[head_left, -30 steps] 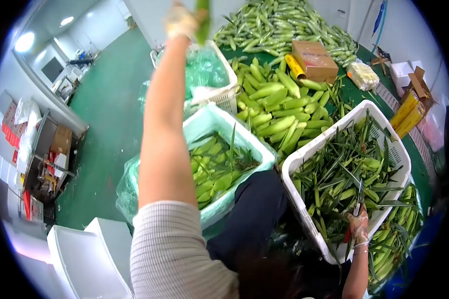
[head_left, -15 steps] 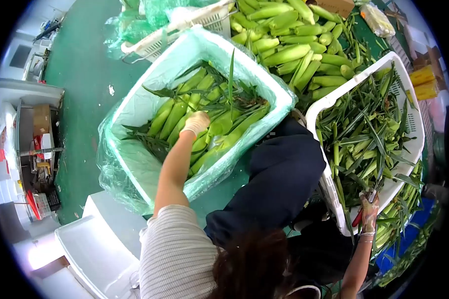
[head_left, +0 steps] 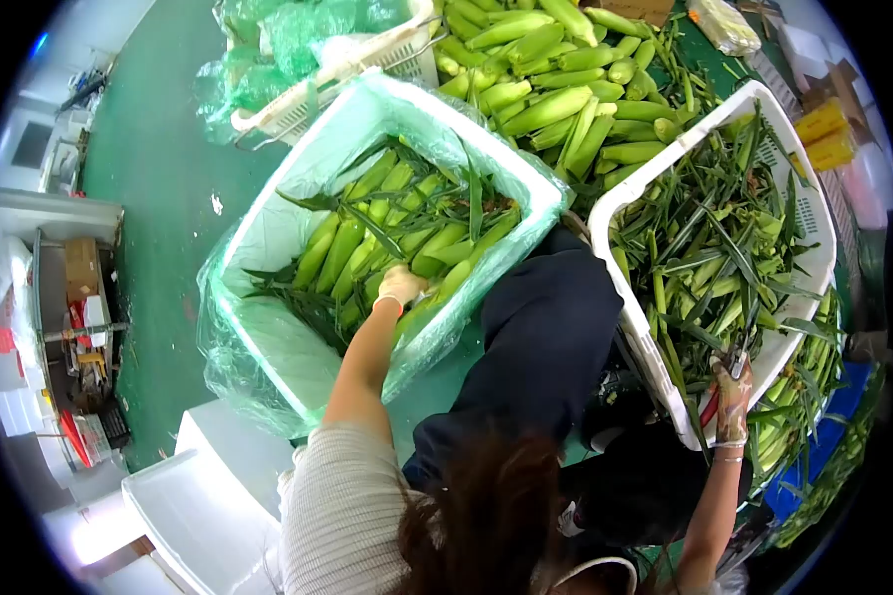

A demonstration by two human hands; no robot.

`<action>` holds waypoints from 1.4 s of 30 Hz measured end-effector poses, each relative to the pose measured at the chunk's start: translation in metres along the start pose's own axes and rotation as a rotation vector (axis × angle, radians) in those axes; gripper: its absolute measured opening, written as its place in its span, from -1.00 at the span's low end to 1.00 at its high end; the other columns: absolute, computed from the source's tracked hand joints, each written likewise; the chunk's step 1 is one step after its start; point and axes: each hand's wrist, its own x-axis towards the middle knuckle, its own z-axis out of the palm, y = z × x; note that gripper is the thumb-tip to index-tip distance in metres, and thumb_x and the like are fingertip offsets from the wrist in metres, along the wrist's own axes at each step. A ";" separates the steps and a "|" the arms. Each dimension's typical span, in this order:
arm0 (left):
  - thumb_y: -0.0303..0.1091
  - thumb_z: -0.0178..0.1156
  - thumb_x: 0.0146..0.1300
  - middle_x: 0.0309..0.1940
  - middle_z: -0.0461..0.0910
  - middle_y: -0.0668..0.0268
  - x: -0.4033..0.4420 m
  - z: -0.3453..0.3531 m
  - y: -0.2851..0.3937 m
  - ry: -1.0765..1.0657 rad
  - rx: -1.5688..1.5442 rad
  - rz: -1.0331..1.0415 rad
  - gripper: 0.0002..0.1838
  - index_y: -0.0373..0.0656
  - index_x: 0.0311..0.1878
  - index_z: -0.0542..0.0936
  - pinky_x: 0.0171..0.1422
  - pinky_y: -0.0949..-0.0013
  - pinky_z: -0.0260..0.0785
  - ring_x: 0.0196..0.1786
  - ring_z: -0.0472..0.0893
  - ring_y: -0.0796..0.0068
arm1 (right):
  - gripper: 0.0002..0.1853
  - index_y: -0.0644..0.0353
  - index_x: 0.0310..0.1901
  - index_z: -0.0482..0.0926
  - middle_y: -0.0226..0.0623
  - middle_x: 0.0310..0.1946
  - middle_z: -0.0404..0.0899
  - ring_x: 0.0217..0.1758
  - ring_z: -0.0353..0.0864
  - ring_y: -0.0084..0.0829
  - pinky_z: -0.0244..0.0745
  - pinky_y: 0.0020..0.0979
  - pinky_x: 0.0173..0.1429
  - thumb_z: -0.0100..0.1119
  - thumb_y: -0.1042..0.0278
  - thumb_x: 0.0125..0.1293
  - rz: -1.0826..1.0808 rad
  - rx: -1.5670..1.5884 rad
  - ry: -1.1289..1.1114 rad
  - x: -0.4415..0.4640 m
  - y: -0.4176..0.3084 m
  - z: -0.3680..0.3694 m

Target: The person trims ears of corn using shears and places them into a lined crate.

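Head view: right hand (head_left: 732,389) clasps tool (head_left: 735,360); left hand (head_left: 401,286), finger closure unclear, touches corn (head_left: 343,253) inside crate's (head_left: 550,198) near edge, likely firm, best held mid-ear.

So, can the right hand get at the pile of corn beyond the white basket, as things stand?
Probably not directly: the right hand is at the near edge of the white basket, holding a metal tool, and the basket's leaves lie between it and the pile of corn.

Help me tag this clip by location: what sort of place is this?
Probably a produce-packing room: piled unhusked corn, a plastic-lined crate holding more, and a white crate full of leaves.
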 end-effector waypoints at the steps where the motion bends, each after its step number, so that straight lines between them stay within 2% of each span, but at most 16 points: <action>1: -0.10 0.39 -0.16 -0.26 0.66 0.01 0.001 0.003 -0.004 0.024 -0.013 0.074 -0.49 -0.33 -0.22 0.64 -0.09 0.29 0.49 -0.21 0.67 0.15 | -0.57 0.29 0.02 0.42 -0.37 -0.35 0.55 -0.50 0.46 -0.56 0.38 -0.52 -0.46 0.27 0.36 0.13 0.026 0.045 -0.016 -0.002 -0.007 0.006; 7: -0.22 0.32 0.03 -0.76 0.38 0.29 -0.032 -0.025 0.042 -0.395 -0.679 -0.154 -0.71 -0.23 -0.55 0.50 -0.61 0.28 0.12 -0.72 0.33 0.37 | -0.62 0.27 -0.02 0.46 -0.40 -0.28 0.57 -0.39 0.49 -0.59 0.40 -0.56 -0.30 0.27 0.39 0.13 -0.223 0.175 0.001 -0.016 -0.014 0.006; 9: -0.22 0.18 0.17 -0.83 0.31 0.40 -0.070 -0.062 0.028 -0.325 -0.697 0.304 -0.72 -0.17 -0.57 0.58 -0.61 0.33 0.09 -0.76 0.26 0.51 | -0.61 0.27 -0.01 0.45 -0.40 -0.26 0.58 -0.39 0.48 -0.59 0.42 -0.54 -0.30 0.27 0.42 0.12 -0.066 0.063 -0.015 -0.040 -0.043 -0.008; 10: -0.25 0.21 0.12 -0.84 0.33 0.37 -0.100 -0.090 0.035 -0.296 -0.648 0.225 -0.78 -0.17 -0.54 0.62 -0.60 0.35 0.11 -0.76 0.27 0.56 | -0.60 0.27 -0.01 0.45 -0.39 -0.26 0.58 -0.40 0.48 -0.59 0.43 -0.53 -0.30 0.28 0.44 0.09 -0.081 0.177 -0.009 -0.050 -0.048 -0.013; 13: -0.32 0.35 -0.01 -0.32 0.65 0.07 -0.135 -0.125 0.034 0.171 -0.615 0.658 -0.68 -0.22 -0.17 0.57 -0.14 0.30 0.47 -0.22 0.66 0.18 | -0.57 0.27 0.00 0.44 -0.36 -0.26 0.58 -0.27 0.56 -0.53 0.50 -0.50 -0.16 0.29 0.46 0.05 -0.136 0.222 -0.016 -0.062 -0.056 -0.017; 17: -0.30 0.40 -0.05 -0.34 0.63 0.02 -0.262 -0.181 0.150 0.487 -0.389 0.859 -0.45 -0.14 0.03 0.41 -0.20 0.12 0.48 -0.26 0.63 -0.03 | -0.55 0.24 0.04 0.46 -0.27 -0.12 0.58 -0.07 0.56 -0.46 0.50 -0.43 0.04 0.30 0.49 0.06 -0.218 0.355 -0.242 -0.057 -0.101 0.015; 21: -0.36 0.35 -0.03 -0.47 0.60 0.10 -0.320 -0.156 0.261 0.719 -0.117 1.193 -0.40 -0.04 0.12 0.34 -0.31 0.11 0.46 -0.38 0.60 -0.04 | -0.56 0.31 0.03 0.43 -0.20 -0.22 0.60 -0.24 0.62 -0.37 0.50 -0.38 -0.18 0.11 0.08 0.33 -0.443 0.959 -0.500 -0.040 -0.152 0.027; 23: -0.36 0.37 -0.07 -0.38 0.61 0.09 -0.325 -0.124 0.304 0.735 -0.028 1.415 -0.30 -0.08 0.19 0.31 -0.25 0.15 0.47 -0.35 0.60 -0.01 | -0.61 0.34 -0.03 0.46 -0.17 -0.22 0.61 -0.23 0.61 -0.35 0.51 -0.34 -0.09 -0.03 0.12 0.41 -0.579 0.980 -0.270 -0.015 -0.156 0.022; 26: -0.38 0.39 -0.10 -0.05 0.50 0.03 -0.329 -0.084 0.343 0.254 0.021 1.638 -0.16 -0.26 0.29 0.23 0.02 0.24 0.41 0.00 0.54 0.14 | -0.63 0.33 -0.04 0.50 -0.23 -0.26 0.61 -0.25 0.60 -0.42 0.51 -0.39 -0.10 -0.01 0.14 0.40 -0.367 1.407 -0.080 -0.011 -0.161 -0.019; 28: -0.37 0.37 -0.02 0.12 0.39 0.12 -0.327 -0.073 0.373 -0.445 -0.317 1.431 -0.14 -0.35 0.35 0.15 0.19 0.33 0.30 0.23 0.38 0.30 | -0.69 0.28 -0.03 0.52 -0.35 -0.27 0.63 -0.24 0.58 -0.57 0.48 -0.51 -0.09 0.15 0.25 0.30 -0.342 1.058 -0.237 0.004 -0.135 -0.046; 31: -0.29 0.14 0.27 0.02 0.48 0.00 -0.358 -0.081 0.433 -0.476 -0.350 1.496 -0.40 -0.38 0.29 0.23 0.14 0.35 0.35 0.09 0.52 0.24 | -0.52 0.32 -0.09 0.49 -0.31 -0.31 0.63 -0.28 0.55 -0.45 0.49 -0.39 -0.13 0.35 0.10 0.11 -0.599 0.710 -0.110 0.014 -0.126 -0.042; 33: -0.37 0.07 0.30 -0.29 0.51 0.01 -0.305 -0.037 0.446 0.735 0.577 1.758 -0.48 -0.30 0.29 0.25 -0.23 0.28 0.44 -0.35 0.51 0.24 | -0.24 0.36 -0.04 0.38 -0.09 -0.34 0.59 -0.26 0.59 -0.19 0.51 -0.28 -0.11 0.49 -0.03 -0.15 -0.563 0.091 0.196 0.011 -0.133 -0.035; 35: -0.39 0.04 0.30 -0.36 0.47 0.00 -0.293 -0.022 0.462 0.533 0.046 1.722 -0.51 -0.21 0.29 0.28 -0.33 0.23 0.41 -0.45 0.45 0.23 | -0.25 0.34 -0.04 0.35 -0.06 -0.37 0.57 -0.30 0.59 -0.11 0.51 -0.26 -0.15 0.46 -0.04 -0.13 -0.495 0.023 0.312 0.020 -0.124 -0.029; 36: -0.32 0.06 0.30 -0.36 0.49 0.09 -0.285 -0.027 0.470 -0.054 -0.496 1.578 -0.63 -0.16 0.16 0.38 -0.26 0.26 0.41 -0.42 0.47 0.25 | -0.30 0.30 -0.06 0.36 -0.05 -0.39 0.57 -0.33 0.59 -0.11 0.51 -0.26 -0.17 0.43 -0.04 -0.10 -0.378 0.001 0.361 0.013 -0.130 -0.038; 39: -0.17 0.10 0.27 -0.46 0.49 0.29 -0.265 -0.057 0.484 -0.591 -1.704 0.663 -0.79 -0.12 -0.29 0.52 -0.10 0.27 0.40 -0.37 0.49 0.28 | -0.46 0.19 -0.09 0.38 -0.30 -0.32 0.57 -0.27 0.56 -0.47 0.52 -0.37 -0.10 0.46 0.20 -0.04 -0.385 0.370 0.152 0.005 -0.110 -0.056; 42: -0.10 0.18 0.20 -0.57 0.47 0.30 -0.238 -0.099 0.488 -0.753 -1.842 0.890 -0.72 -0.05 -0.49 0.44 -0.09 0.18 0.40 -0.38 0.48 0.25 | -0.33 0.32 -0.07 0.40 -0.10 -0.22 0.54 -0.14 0.55 -0.29 0.47 -0.33 -0.03 0.37 -0.09 -0.01 -0.218 -0.019 0.007 -0.008 -0.090 -0.046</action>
